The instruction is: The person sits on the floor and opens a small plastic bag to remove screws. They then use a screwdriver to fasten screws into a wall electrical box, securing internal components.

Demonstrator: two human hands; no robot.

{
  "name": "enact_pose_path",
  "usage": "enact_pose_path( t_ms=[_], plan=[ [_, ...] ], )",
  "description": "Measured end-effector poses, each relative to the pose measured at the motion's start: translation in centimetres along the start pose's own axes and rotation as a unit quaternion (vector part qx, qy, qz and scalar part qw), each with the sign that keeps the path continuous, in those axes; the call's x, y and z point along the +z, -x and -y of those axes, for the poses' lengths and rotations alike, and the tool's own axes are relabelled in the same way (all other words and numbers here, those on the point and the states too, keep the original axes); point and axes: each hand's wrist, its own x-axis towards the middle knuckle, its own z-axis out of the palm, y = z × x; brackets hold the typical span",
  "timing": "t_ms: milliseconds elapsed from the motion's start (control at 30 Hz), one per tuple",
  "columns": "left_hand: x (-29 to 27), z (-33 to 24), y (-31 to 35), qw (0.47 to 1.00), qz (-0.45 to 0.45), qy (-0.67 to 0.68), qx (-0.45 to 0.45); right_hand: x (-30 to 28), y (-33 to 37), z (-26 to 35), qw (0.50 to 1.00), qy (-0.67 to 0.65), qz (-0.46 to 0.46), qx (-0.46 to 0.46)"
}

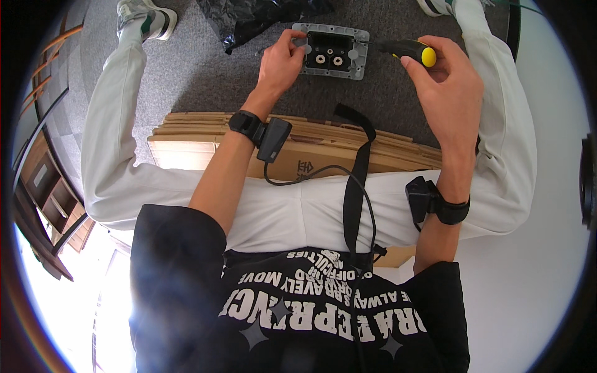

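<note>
A grey rectangular frame (353, 69) with a black recessed centre lies on the dark carpet; it looks like an electrical floor-socket box. Two round, light-ringed terminals sit in its black middle. At the frame's left edge my left hand (282, 62) is closed, fingers curled against the side. My right hand (449, 84) grips a black-and-yellow screwdriver (407, 51) by its handle. Its shaft points left, and the tip reaches the frame's upper right part. Whether the tip sits in a screw is too small to tell.
Crumpled black plastic (249, 22) lies beyond the frame to the left. A stack of flattened cardboard (217, 133) is under my legs, crossed by a black strap (357, 186). A cable (323, 168) runs from my left wrist device. A white wall (553, 186) stands at the right.
</note>
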Motion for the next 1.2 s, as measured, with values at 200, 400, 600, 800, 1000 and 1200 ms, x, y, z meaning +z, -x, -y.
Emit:
enact_pose_path(
  t_ms=[200,400,600,800,1000,1200],
  plan=[
    [0.2,0.2,-0.1,1.0,0.007,-0.02,-0.009,0.0,0.0,0.2,1.0,-0.004,0.006,0.005],
    [0.0,0.3,0.0,1.0,0.016,-0.016,-0.01,0.0,0.0,0.3,1.0,-0.013,0.004,0.015],
    [-0.1,-0.1,0.1,0.999,0.027,-0.022,-0.034,0.0,0.0,-0.1,1.0,0.001,0.004,0.009],
    [-0.4,-0.4,0.0,0.999,0.025,-0.011,-0.028,-0.1,-0.1,-0.2,1.0,0.012,0.015,0.012],
    [-0.3,-0.3,0.0,0.999,0.033,-0.022,-0.036,0.1,-0.2,-0.4,1.0,0.02,-0.003,0.012],
    [-0.2,0.0,0.0,0.998,0.046,-0.023,-0.043,-0.5,-0.5,-1.1,0.997,0.033,0.029,0.057]
  ],
)
